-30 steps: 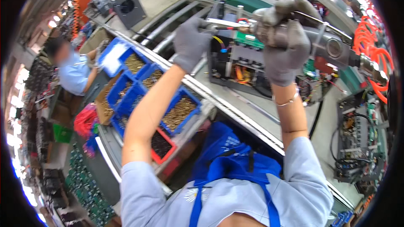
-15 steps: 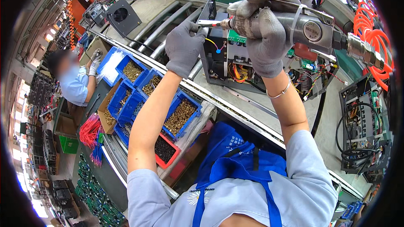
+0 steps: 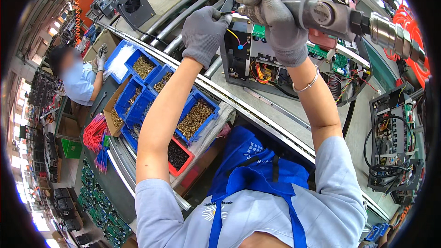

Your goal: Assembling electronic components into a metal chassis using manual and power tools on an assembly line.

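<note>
My right hand, in a grey work glove, is wrapped round a metal air screwdriver lying sideways, its nose pointing left. My left hand, gloved the same way, is closed in a pinch at the tip of the driver's bit; whatever sits between those fingertips is too small to make out. Both hands are over an opened black metal case on the work line. Inside it show a green circuit board, a yellow wire with a blue disc, and bundled orange and yellow wires.
Blue bins of brass-coloured fasteners and a red bin of black ones stand at left. An orange coiled hose hangs at right near another opened unit. Rollers lie beyond. A co-worker sits far left.
Both hands have moved up in the view, farther from my body, with the air screwdriver shifting up and to the left. The grips look unchanged.
</note>
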`<control>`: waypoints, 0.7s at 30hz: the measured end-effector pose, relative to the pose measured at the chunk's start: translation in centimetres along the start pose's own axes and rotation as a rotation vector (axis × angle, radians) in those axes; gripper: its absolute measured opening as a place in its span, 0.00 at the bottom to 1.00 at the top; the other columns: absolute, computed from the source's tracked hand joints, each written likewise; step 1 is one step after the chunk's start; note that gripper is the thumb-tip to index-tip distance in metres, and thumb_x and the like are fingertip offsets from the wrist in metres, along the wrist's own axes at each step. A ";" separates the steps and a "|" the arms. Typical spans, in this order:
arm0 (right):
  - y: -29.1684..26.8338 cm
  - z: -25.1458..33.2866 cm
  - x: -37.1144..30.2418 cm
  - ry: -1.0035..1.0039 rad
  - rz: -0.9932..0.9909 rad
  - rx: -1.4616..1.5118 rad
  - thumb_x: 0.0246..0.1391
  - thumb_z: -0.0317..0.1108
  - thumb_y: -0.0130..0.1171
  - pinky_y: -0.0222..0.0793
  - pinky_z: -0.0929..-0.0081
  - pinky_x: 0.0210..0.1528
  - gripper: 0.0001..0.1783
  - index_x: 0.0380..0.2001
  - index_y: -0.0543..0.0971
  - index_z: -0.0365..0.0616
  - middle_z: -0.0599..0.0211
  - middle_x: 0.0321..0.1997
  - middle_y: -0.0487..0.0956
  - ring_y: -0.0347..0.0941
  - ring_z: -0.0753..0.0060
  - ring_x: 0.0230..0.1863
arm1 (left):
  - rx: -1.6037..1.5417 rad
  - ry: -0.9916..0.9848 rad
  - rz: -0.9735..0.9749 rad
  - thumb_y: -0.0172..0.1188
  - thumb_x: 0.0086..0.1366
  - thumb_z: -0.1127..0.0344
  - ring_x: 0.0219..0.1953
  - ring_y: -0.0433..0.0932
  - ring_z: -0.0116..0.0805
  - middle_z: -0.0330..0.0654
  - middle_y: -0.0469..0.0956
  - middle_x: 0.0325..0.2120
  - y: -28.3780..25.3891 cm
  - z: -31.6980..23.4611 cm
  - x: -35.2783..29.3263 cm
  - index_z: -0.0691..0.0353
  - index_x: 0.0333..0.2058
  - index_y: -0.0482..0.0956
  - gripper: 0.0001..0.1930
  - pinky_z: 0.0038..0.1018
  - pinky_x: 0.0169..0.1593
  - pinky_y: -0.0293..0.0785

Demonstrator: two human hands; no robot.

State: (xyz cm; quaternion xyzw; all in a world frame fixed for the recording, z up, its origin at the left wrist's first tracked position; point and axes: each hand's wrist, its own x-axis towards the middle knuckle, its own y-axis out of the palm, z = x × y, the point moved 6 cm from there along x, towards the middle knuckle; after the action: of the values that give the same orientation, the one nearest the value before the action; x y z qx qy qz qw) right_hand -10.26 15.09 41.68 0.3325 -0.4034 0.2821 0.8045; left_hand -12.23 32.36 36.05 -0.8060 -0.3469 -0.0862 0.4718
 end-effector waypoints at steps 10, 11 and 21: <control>-1.1 -3.3 2.6 -0.020 0.058 -0.011 0.56 0.19 0.49 0.74 0.79 0.34 0.22 0.53 0.66 0.46 0.66 0.41 0.74 0.74 0.77 0.33 | 0.211 0.106 0.033 0.66 0.57 0.53 0.28 0.82 0.38 0.43 0.82 0.24 0.5 -1.6 0.6 0.57 0.32 0.85 0.14 0.34 0.34 0.75; -1.6 -3.4 2.8 -0.020 0.057 -0.013 0.56 0.19 0.49 0.74 0.79 0.34 0.22 0.53 0.66 0.46 0.66 0.41 0.74 0.74 0.77 0.33 | 0.229 0.106 0.033 0.65 0.57 0.52 0.29 0.82 0.42 0.45 0.82 0.24 0.5 -1.6 0.8 0.56 0.30 0.85 0.14 0.37 0.34 0.76; -1.6 -2.5 4.3 0.003 -0.028 -0.186 0.57 0.29 0.55 0.64 0.84 0.23 0.14 0.47 0.71 0.42 0.74 0.26 0.76 0.66 0.87 0.23 | 0.324 0.138 0.175 0.69 0.54 0.49 0.30 0.82 0.40 0.43 0.82 0.24 -0.1 -2.9 1.5 0.58 0.30 0.83 0.17 0.35 0.35 0.75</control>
State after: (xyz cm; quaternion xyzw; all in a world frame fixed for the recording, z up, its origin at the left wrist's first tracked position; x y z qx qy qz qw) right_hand -5.73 16.84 43.61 0.2615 -0.4221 0.2325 0.8363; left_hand -10.62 30.67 38.37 -0.7387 -0.2518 -0.0430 0.6237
